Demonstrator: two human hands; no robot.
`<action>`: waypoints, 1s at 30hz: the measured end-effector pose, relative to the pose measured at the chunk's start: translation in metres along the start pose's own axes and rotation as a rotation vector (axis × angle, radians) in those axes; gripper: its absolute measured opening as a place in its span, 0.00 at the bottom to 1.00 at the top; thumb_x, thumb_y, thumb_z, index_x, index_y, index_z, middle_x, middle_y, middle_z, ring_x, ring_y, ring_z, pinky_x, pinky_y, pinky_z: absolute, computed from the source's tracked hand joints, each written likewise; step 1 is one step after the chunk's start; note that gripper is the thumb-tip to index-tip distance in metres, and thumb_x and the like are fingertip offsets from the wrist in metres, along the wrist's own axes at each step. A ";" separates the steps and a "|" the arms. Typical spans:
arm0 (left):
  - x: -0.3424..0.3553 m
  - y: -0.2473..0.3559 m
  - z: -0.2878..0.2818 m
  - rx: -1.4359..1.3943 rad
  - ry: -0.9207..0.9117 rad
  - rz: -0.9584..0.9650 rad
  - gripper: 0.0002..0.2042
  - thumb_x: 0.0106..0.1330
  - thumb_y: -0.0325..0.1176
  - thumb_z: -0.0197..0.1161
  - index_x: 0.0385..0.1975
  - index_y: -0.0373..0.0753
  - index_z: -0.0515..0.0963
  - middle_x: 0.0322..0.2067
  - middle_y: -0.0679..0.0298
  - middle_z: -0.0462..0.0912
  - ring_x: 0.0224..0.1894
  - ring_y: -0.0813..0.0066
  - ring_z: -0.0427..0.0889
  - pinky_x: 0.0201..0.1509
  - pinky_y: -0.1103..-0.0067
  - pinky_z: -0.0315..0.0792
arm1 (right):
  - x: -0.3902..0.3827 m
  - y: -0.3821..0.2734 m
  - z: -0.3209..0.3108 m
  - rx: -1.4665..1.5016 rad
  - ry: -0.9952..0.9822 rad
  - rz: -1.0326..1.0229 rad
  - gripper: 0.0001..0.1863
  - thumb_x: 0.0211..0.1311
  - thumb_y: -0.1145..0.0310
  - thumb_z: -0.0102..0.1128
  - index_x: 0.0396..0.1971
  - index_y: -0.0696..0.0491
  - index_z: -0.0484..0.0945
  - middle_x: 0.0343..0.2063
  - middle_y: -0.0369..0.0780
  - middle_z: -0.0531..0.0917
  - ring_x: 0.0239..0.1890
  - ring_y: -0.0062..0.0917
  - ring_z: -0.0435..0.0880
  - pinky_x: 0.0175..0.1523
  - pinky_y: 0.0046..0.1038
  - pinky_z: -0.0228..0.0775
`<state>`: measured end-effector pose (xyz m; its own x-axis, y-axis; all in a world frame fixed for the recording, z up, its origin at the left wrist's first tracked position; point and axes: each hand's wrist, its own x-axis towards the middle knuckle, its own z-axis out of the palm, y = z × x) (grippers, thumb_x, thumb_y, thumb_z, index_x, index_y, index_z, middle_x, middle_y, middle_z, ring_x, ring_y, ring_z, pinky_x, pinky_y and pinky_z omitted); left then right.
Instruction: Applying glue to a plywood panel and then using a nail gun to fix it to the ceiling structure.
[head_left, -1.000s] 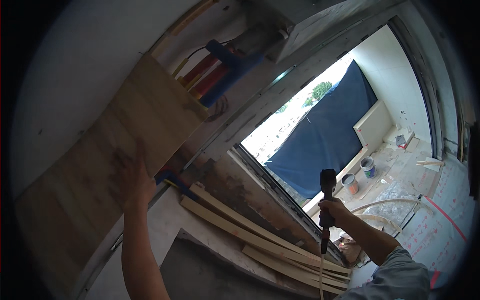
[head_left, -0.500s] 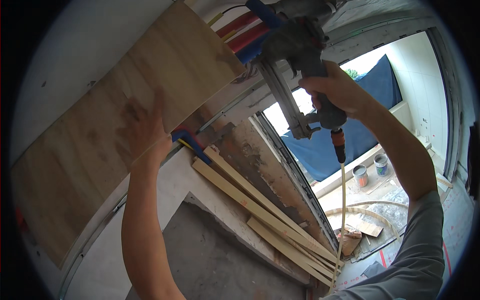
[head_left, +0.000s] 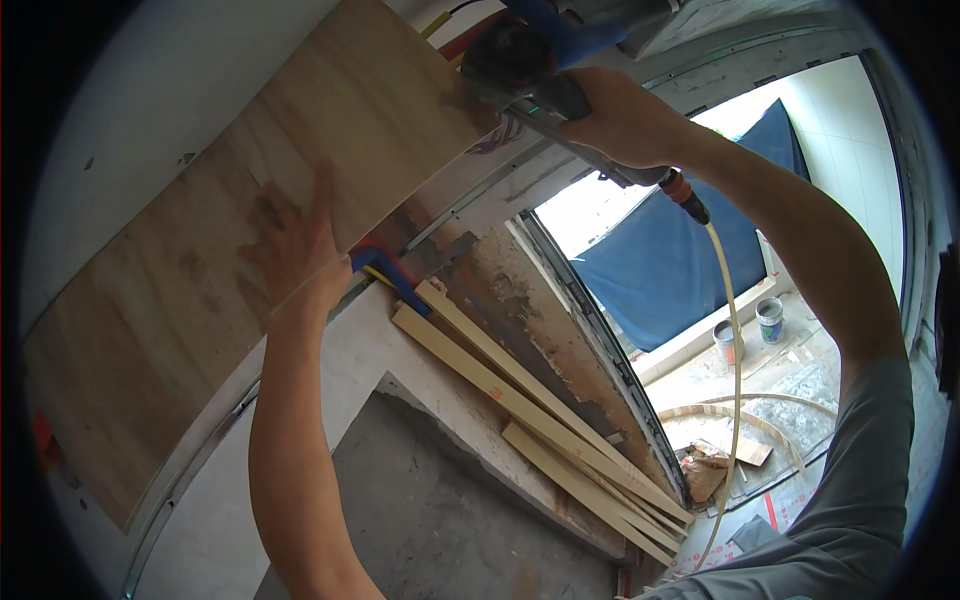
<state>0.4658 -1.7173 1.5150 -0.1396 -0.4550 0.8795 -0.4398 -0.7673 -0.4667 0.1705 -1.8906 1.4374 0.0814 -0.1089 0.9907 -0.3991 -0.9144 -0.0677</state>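
A long plywood board (head_left: 370, 110) lies against the ceiling at the upper left. My left hand (head_left: 300, 240) presses on its face with the fingers spread, near the board's lower edge. In my right hand (head_left: 622, 118) is a dark pneumatic nail gun (head_left: 508, 62), the fingers wrapped round its handle. The gun's head is at the board's right end and seems to touch it; the exact contact is hidden. From the orange-and-black coupling (head_left: 684, 195) at the handle, a pale air hose (head_left: 738, 350) hangs down.
Blue pipes (head_left: 580, 42) run beside the board's end. Several wooden strips (head_left: 530, 400) lean below. Right of them, a window frame (head_left: 600, 340) opens onto a blue sheet (head_left: 690, 270), two paint cans (head_left: 769, 320) and scraps on the floor.
My right hand has raised the nail gun up and left to the board's right end, tilting it, and the hose swung right. My left hand stays on the board.
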 end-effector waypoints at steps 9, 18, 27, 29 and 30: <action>0.001 0.004 0.003 -0.001 0.023 0.010 0.48 0.56 0.29 0.62 0.74 0.65 0.42 0.69 0.39 0.49 0.70 0.37 0.55 0.57 0.35 0.64 | 0.000 -0.006 -0.007 0.051 -0.078 0.077 0.20 0.54 0.67 0.57 0.47 0.59 0.75 0.25 0.46 0.81 0.20 0.30 0.83 0.28 0.31 0.76; 0.000 0.019 -0.004 -0.057 0.017 0.069 0.48 0.57 0.35 0.70 0.73 0.65 0.44 0.70 0.34 0.48 0.71 0.31 0.52 0.58 0.36 0.64 | -0.008 0.000 -0.014 0.206 -0.054 0.261 0.19 0.56 0.64 0.60 0.44 0.61 0.75 0.17 0.41 0.77 0.19 0.25 0.81 0.28 0.29 0.75; 0.000 0.022 0.001 -0.095 0.007 0.047 0.51 0.55 0.37 0.72 0.74 0.66 0.42 0.70 0.34 0.46 0.72 0.32 0.50 0.58 0.35 0.63 | 0.012 -0.013 0.060 0.384 0.230 0.466 0.27 0.55 0.57 0.67 0.47 0.62 0.72 0.35 0.54 0.84 0.40 0.44 0.86 0.46 0.40 0.75; 0.002 0.023 0.001 -0.090 0.018 0.049 0.51 0.55 0.37 0.72 0.74 0.66 0.43 0.71 0.35 0.46 0.72 0.32 0.51 0.58 0.35 0.63 | 0.014 -0.024 0.073 0.361 0.321 0.476 0.26 0.55 0.58 0.67 0.45 0.62 0.72 0.35 0.55 0.84 0.41 0.45 0.86 0.47 0.42 0.74; 0.001 0.021 -0.001 -0.088 0.032 0.055 0.51 0.55 0.37 0.73 0.74 0.66 0.43 0.71 0.35 0.46 0.72 0.32 0.51 0.59 0.35 0.63 | 0.015 -0.026 0.075 0.368 0.318 0.471 0.26 0.55 0.58 0.67 0.45 0.62 0.72 0.35 0.55 0.84 0.41 0.45 0.86 0.47 0.42 0.74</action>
<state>0.4557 -1.7339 1.5062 -0.1929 -0.4797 0.8560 -0.5066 -0.6984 -0.5055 0.2505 -1.8978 1.4454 -0.3203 -0.4599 0.8282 0.0152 -0.8766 -0.4809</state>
